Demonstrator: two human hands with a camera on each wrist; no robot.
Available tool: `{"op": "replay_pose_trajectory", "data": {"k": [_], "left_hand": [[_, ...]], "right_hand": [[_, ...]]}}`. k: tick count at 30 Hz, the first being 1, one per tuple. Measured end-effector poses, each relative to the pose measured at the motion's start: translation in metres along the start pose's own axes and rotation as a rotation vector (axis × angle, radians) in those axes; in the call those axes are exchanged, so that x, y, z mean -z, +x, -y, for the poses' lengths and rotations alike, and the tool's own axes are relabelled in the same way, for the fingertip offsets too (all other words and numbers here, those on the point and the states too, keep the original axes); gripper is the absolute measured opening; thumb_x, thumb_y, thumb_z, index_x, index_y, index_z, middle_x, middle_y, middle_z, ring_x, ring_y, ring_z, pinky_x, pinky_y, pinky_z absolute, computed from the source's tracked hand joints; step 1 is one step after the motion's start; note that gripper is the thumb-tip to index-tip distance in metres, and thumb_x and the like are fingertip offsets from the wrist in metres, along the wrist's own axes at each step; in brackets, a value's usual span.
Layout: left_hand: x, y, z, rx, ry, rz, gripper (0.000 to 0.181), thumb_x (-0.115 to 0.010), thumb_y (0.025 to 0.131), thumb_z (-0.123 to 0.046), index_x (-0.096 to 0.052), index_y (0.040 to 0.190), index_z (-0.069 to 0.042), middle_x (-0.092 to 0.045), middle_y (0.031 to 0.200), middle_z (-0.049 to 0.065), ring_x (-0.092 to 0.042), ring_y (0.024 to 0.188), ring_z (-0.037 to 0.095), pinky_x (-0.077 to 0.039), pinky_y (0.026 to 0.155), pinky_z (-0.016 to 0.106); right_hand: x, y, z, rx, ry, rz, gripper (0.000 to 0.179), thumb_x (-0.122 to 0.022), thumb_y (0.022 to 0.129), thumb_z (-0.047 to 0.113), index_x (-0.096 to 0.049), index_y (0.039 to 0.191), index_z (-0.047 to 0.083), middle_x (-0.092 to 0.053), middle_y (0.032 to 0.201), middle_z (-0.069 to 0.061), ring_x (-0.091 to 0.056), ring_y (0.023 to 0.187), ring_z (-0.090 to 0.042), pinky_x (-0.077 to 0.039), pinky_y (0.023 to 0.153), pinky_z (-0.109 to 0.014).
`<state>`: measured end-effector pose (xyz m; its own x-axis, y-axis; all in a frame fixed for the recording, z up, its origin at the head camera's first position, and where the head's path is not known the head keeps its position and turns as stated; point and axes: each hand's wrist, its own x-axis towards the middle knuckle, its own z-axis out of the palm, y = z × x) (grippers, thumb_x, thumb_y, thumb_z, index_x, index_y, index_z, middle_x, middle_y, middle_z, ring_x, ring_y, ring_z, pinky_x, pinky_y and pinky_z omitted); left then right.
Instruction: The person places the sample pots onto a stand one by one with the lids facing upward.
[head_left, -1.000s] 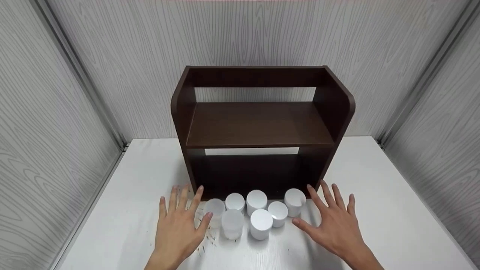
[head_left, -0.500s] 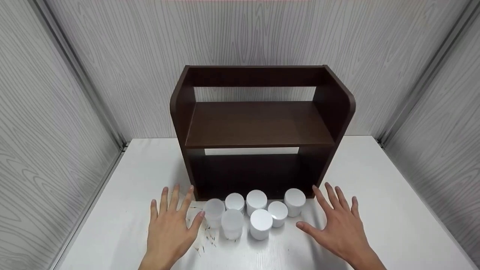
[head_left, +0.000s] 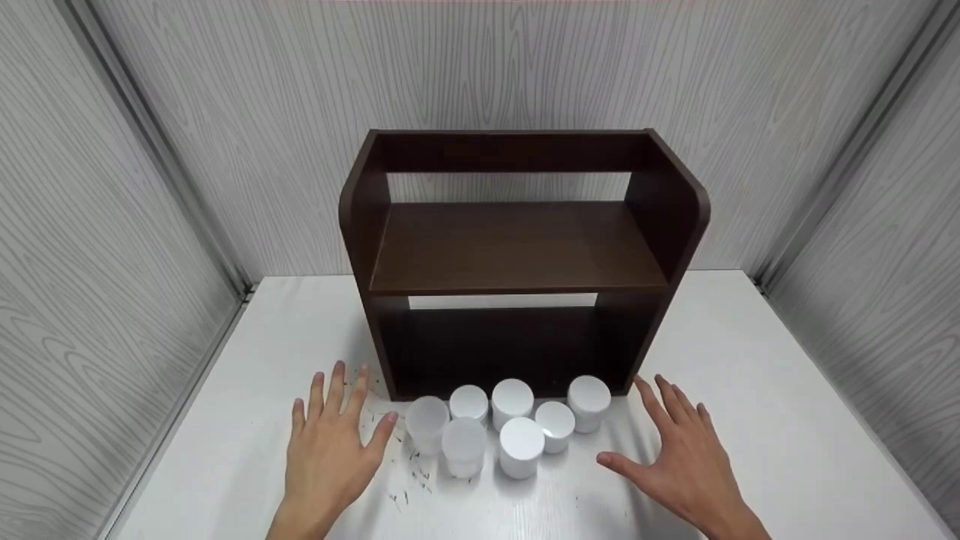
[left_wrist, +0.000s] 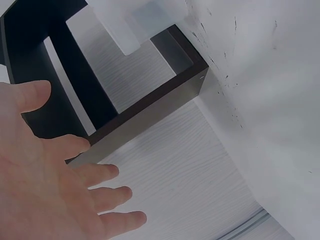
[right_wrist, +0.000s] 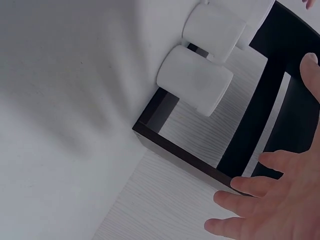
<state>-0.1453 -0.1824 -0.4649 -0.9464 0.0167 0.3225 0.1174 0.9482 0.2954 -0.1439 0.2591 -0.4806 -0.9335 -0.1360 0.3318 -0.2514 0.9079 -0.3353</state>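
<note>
Several white lidded jars stand in a cluster in front of a dark brown two-tier shelf [head_left: 517, 247]. Two on the left look translucent: a frosted jar [head_left: 427, 426] and another frosted jar [head_left: 464, 448] nearer the front. The rest are opaque, among them a front white jar [head_left: 521, 448] and a rightmost white jar [head_left: 589, 403]. To the left of the cluster is my left hand [head_left: 328, 450], fingers spread, holding nothing. My right hand [head_left: 682, 465] is on the cluster's right side, thumb apart from the fingers, also holding nothing. Neither hand touches a jar.
The shelf stands on a white table [head_left: 750, 352] with dark marks [head_left: 409, 480] near the left jars. Grey wood-patterned panels [head_left: 510, 67] enclose the back and both sides.
Both hands have moved outward, the left hand to the left and the right hand slightly to the right, away from the jars. Jars and shelf have stayed in place.
</note>
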Motion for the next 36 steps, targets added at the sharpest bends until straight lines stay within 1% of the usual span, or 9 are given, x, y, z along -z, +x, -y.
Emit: {"op": "replay_pose_trajectory", "data": {"k": [8, 10, 15, 17, 20, 24, 26, 29, 36], "left_hand": [[0.0, 0.01, 0.004, 0.025, -0.084, 0.013, 0.077, -0.065, 0.103, -0.046, -0.037, 0.163, -0.005, -0.03, 0.166, 0.028, -0.025, 0.151, 0.054, -0.025, 0.115, 0.077], [-0.001, 0.013, 0.005, 0.032, -0.116, 0.021, 0.079, -0.065, 0.103, -0.046, -0.035, 0.164, -0.004, -0.029, 0.166, 0.029, -0.025, 0.152, 0.054, -0.025, 0.116, 0.076], [-0.003, 0.022, 0.005, 0.074, -0.253, 0.052, 0.081, -0.06, 0.106, -0.048, -0.027, 0.166, -0.005, -0.023, 0.169, 0.027, -0.021, 0.153, 0.053, -0.026, 0.117, 0.072], [-0.004, 0.026, 0.005, 0.086, -0.317, 0.054, 0.081, -0.058, 0.107, -0.049, -0.025, 0.167, -0.006, -0.022, 0.17, 0.026, -0.022, 0.153, 0.052, -0.029, 0.116, 0.072], [-0.005, 0.032, 0.006, 0.081, -0.399, 0.029, 0.081, -0.061, 0.107, -0.046, -0.025, 0.167, -0.006, -0.023, 0.17, 0.026, -0.03, 0.151, 0.051, -0.037, 0.113, 0.07], [-0.008, 0.04, 0.007, 0.053, -0.486, -0.019, 0.08, -0.065, 0.106, -0.038, -0.026, 0.166, -0.002, -0.028, 0.168, 0.025, -0.037, 0.148, 0.046, -0.038, 0.116, 0.062], [-0.009, 0.044, 0.008, 0.048, -0.526, -0.028, 0.079, -0.066, 0.106, -0.035, -0.027, 0.165, -0.002, -0.029, 0.168, 0.024, -0.034, 0.151, 0.042, -0.034, 0.12, 0.058], [-0.009, 0.051, 0.009, 0.05, -0.584, -0.029, 0.078, -0.067, 0.106, -0.033, -0.028, 0.165, -0.001, -0.031, 0.167, 0.023, -0.031, 0.153, 0.039, -0.031, 0.123, 0.055], [-0.014, 0.062, 0.015, 0.065, -0.714, -0.004, 0.072, -0.064, 0.108, -0.027, -0.028, 0.164, 0.0, -0.032, 0.167, 0.021, -0.037, 0.149, 0.042, -0.04, 0.115, 0.06]], "right_hand": [[-0.007, -0.003, -0.005, -0.028, 0.046, -0.022, 0.112, -0.082, 0.076, 0.074, -0.042, 0.163, 0.014, -0.043, 0.16, -0.024, -0.041, 0.143, -0.047, -0.025, 0.12, -0.064], [-0.008, -0.004, -0.006, -0.046, 0.065, -0.018, 0.112, -0.083, 0.076, 0.072, -0.043, 0.162, 0.014, -0.043, 0.16, -0.023, -0.042, 0.142, -0.047, -0.03, 0.117, -0.065], [-0.009, -0.003, -0.005, -0.114, 0.139, 0.046, 0.109, -0.084, 0.077, 0.069, -0.042, 0.163, 0.016, -0.042, 0.162, -0.019, -0.041, 0.145, -0.044, -0.044, 0.105, -0.068], [-0.009, -0.002, -0.003, -0.144, 0.174, 0.074, 0.107, -0.084, 0.078, 0.067, -0.041, 0.163, 0.017, -0.041, 0.163, -0.019, -0.041, 0.146, -0.043, -0.045, 0.103, -0.069], [-0.01, 0.001, -0.003, -0.169, 0.24, 0.088, 0.105, -0.086, 0.08, 0.061, -0.041, 0.164, 0.016, -0.045, 0.161, -0.018, -0.044, 0.145, -0.04, -0.047, 0.103, -0.067], [-0.015, 0.006, -0.005, -0.157, 0.349, 0.07, 0.1, -0.091, 0.082, 0.047, -0.043, 0.162, 0.011, -0.053, 0.155, -0.013, -0.055, 0.135, -0.034, -0.054, 0.098, -0.053], [-0.018, 0.009, -0.007, -0.147, 0.404, 0.06, 0.097, -0.092, 0.082, 0.041, -0.045, 0.16, 0.008, -0.056, 0.153, -0.011, -0.059, 0.128, -0.031, -0.056, 0.091, -0.049], [-0.023, 0.013, -0.009, -0.136, 0.46, 0.047, 0.091, -0.092, 0.083, 0.035, -0.048, 0.158, 0.007, -0.06, 0.148, -0.01, -0.062, 0.123, -0.032, -0.057, 0.088, -0.049], [-0.032, 0.023, -0.017, -0.126, 0.538, 0.054, 0.084, -0.092, 0.083, 0.025, -0.053, 0.155, 0.009, -0.064, 0.144, -0.005, -0.063, 0.119, -0.029, -0.059, 0.086, -0.048]]}}
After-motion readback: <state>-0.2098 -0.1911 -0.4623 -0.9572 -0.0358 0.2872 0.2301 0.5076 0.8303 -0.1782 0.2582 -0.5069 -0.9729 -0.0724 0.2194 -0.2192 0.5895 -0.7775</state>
